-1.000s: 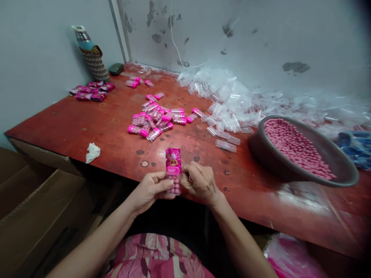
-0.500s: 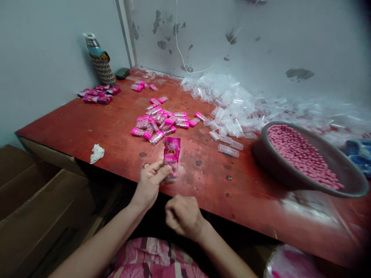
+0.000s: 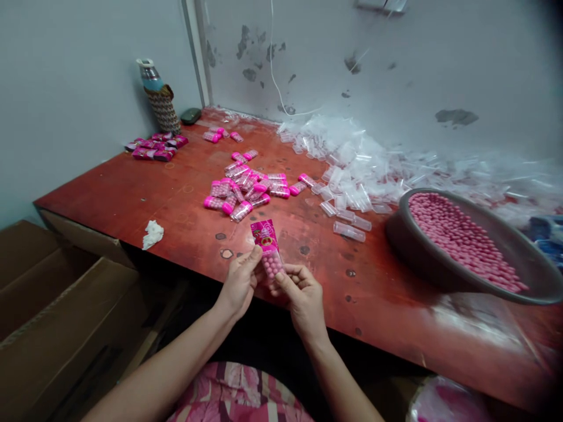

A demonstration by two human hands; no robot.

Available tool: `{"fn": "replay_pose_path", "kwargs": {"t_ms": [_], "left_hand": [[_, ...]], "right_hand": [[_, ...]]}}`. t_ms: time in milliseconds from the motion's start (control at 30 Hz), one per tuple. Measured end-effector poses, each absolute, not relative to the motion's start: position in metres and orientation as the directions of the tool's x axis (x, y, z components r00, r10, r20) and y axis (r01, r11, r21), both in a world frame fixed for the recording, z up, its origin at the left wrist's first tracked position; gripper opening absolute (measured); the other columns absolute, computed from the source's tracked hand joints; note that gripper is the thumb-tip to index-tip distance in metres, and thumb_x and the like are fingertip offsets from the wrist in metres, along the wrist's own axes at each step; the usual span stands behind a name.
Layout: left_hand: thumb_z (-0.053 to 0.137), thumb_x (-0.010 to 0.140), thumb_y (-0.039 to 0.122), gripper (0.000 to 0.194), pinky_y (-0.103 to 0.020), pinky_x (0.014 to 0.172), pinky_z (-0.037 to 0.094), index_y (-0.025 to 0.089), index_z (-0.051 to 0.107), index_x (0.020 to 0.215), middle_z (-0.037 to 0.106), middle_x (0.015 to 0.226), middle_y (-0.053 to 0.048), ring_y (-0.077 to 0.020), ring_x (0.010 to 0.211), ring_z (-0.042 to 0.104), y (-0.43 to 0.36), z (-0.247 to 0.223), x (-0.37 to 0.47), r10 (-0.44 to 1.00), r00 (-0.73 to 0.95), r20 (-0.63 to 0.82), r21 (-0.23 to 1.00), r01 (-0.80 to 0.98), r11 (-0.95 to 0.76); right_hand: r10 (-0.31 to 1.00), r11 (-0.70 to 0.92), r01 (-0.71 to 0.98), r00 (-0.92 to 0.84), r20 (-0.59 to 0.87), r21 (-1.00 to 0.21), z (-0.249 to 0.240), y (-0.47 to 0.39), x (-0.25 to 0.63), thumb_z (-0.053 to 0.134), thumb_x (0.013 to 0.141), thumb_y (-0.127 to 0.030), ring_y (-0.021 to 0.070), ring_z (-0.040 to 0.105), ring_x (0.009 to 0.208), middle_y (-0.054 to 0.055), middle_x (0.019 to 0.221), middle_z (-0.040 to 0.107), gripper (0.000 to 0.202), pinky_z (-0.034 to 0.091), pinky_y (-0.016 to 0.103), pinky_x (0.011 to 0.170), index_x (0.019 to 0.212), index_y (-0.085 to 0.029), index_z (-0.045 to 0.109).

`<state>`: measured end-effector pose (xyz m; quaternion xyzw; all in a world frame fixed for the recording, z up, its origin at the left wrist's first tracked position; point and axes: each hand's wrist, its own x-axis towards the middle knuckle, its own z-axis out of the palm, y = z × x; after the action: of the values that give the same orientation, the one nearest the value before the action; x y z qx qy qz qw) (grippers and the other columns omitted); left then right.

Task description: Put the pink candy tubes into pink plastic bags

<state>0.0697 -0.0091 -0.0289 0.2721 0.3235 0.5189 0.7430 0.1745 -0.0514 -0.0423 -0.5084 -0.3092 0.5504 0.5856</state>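
A small clear container of pink balls with a magenta printed label (image 3: 267, 241) is held over the front edge of the red table (image 3: 176, 234). My left hand (image 3: 240, 284) pinches it on its left side, thumb near the label. Fingers of my right hand (image 3: 305, 296) grip its lower right end. Beyond my hands lies a pile of filled, pink-capped bottles (image 3: 241, 184). A heap of clear, uncapped tubes (image 3: 356, 158) stretches along the wall, with a few loose tubes (image 3: 349, 231) nearer to me.
At the right a grey bowl (image 3: 396, 234) holds pink balls. Magenta packets (image 3: 153, 152) lie at the left near a bottle in a knitted cover (image 3: 163, 111). White crumpled tissue (image 3: 152, 234) is near the front edge. Cardboard boxes (image 3: 88, 305) stand below left.
My right hand has risen from below the table edge and taken hold of the container's lower end. The container has tilted, its top leaning left. The view has shifted slightly.
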Motion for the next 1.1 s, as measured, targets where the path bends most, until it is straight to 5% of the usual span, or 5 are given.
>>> {"fn": "replay_pose_path", "kwargs": {"t_ms": [433, 667, 900, 1100], "left_hand": [[0.059, 0.072, 0.033, 0.023, -0.021, 0.033, 0.037, 0.011, 0.058, 0.067, 0.051, 0.051, 0.001, -0.0078, 0.035, 0.043, -0.011, -0.034, 0.072, 0.917, 0.298, -0.264, 0.777, -0.498, 0.385], [0.062, 0.07, 0.029, 0.021, -0.021, 0.041, 0.041, 0.01, 0.055, 0.065, 0.056, 0.054, -0.001, -0.0091, 0.043, 0.051, -0.009, -0.029, 0.07, 0.902, 0.295, -0.315, 0.73, -0.532, 0.429], [0.054, 0.075, 0.035, 0.026, -0.022, 0.035, 0.038, 0.009, 0.058, 0.07, 0.054, 0.052, -0.001, -0.0096, 0.036, 0.047, -0.015, -0.034, 0.064, 0.869, 0.411, -0.274, 0.745, -0.481, 0.462], [0.061, 0.071, 0.03, 0.02, -0.021, 0.042, 0.042, 0.011, 0.059, 0.068, 0.058, 0.057, -0.002, -0.0096, 0.043, 0.052, -0.015, -0.031, 0.064, 0.901, 0.327, -0.284, 0.791, -0.451, 0.413]], "right_hand": [[0.934, -0.063, -0.455, 0.286, -0.212, -0.888, -0.055, -0.054, 0.161, 0.065, 0.071, -0.023, 0.0087, 0.057, 0.051, -0.001, 0.065, 0.063, 0.015, 0.047, 0.019, 0.048, 0.078, -0.015, 0.054], [0.935, -0.081, -0.21, 0.322, -0.147, -0.974, -0.042, -0.06, 0.165, 0.067, 0.069, -0.025, 0.0085, 0.055, 0.05, -0.001, 0.065, 0.061, 0.017, 0.046, 0.019, 0.045, 0.075, -0.014, 0.056], [0.938, -0.054, -0.295, 0.312, -0.15, -0.954, -0.046, -0.063, 0.161, 0.064, 0.071, -0.026, 0.0082, 0.053, 0.045, -0.001, 0.061, 0.061, 0.015, 0.043, 0.019, 0.042, 0.074, -0.014, 0.054], [0.918, -0.05, -0.16, 0.382, -0.109, -0.986, -0.04, -0.068, 0.159, 0.065, 0.069, -0.026, 0.0089, 0.054, 0.047, 0.0, 0.061, 0.06, 0.017, 0.045, 0.02, 0.044, 0.076, -0.014, 0.056]]}}
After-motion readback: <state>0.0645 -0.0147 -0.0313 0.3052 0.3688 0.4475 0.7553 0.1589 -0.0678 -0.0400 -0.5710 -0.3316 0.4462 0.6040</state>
